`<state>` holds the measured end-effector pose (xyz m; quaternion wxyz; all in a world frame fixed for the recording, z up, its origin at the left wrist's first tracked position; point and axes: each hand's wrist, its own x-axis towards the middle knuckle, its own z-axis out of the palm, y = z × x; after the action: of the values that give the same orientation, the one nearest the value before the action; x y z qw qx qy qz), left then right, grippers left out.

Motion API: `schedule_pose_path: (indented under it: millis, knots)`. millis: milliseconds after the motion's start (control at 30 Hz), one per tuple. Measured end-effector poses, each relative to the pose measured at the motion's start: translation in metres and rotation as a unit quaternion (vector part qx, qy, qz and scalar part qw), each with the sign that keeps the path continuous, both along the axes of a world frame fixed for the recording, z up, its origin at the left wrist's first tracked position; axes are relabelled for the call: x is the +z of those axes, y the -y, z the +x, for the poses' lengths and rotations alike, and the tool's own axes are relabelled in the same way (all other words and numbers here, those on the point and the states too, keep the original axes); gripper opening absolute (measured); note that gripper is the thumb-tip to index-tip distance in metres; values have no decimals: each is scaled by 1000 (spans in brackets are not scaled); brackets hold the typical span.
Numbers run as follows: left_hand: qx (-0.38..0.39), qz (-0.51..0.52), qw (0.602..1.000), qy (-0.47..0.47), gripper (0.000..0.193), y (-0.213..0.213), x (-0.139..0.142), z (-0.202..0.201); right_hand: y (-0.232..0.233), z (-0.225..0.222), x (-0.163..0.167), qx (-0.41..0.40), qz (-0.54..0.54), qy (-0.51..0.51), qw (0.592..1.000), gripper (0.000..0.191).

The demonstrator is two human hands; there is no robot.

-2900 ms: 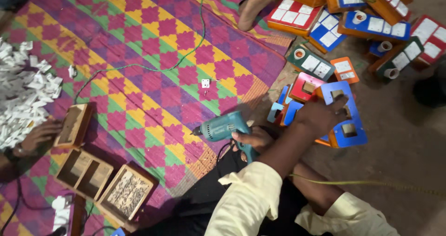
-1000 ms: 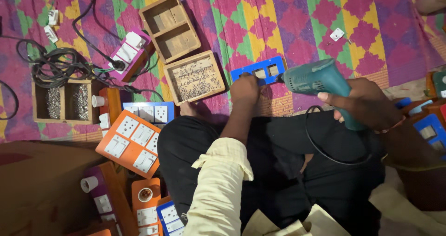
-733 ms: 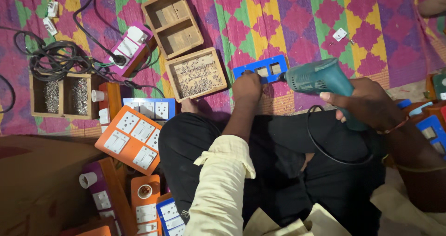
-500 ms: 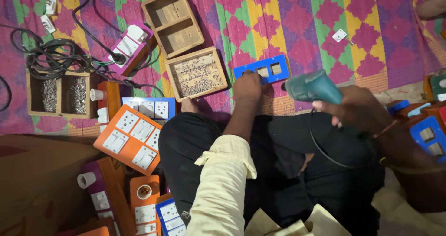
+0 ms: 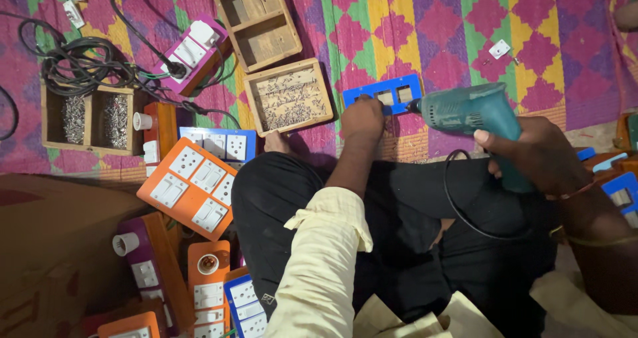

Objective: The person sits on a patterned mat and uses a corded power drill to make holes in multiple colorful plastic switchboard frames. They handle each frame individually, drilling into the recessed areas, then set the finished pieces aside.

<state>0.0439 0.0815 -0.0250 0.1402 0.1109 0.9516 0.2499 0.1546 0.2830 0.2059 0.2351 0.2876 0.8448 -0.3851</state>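
Observation:
My right hand (image 5: 541,153) grips the handle of a teal electric drill (image 5: 465,111), whose tip points left at a blue plastic switch frame (image 5: 384,93) lying on the patterned mat. On the frame's left end rests my left hand (image 5: 362,118), fingers pressing it down. The frame has several rectangular cut-outs. The drill's black cord (image 5: 458,205) loops over my black trousers.
A wooden tray of small screws (image 5: 288,97) lies just left of the frame, an empty wooden box (image 5: 257,19) behind it. Orange, blue and purple switchboards (image 5: 193,185) are piled at my left. A box of screws (image 5: 90,117) and tangled black cables (image 5: 73,59) sit far left.
The drill has swung back so its tip sits at the blue frame's right end. My left hand stays on the frame. The view shifted slightly.

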Motion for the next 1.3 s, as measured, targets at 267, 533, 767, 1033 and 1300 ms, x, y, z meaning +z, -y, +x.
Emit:
schedule_pose_path:
  millis: [267,533,767,1033,1300]
  knots:
    - [16,11,1000,13,29,-1,1,-1,-1,-2,2,14,35,19,999,51]
    - [20,9,1000,19,31,-1,4,-1,4,-3,4,17,30,12,999,50]
    - [7,4,1000,-3,27,-1,5,0,0,-25,1,74,-1,45,996,47]
    - [-1,7,1000,-19,28,1,8,1,0,-47,-9,157,129,131,970,59]
    - [9,22,1000,-19,29,-2,2,4,9,-11,8,66,37,10,997,46]
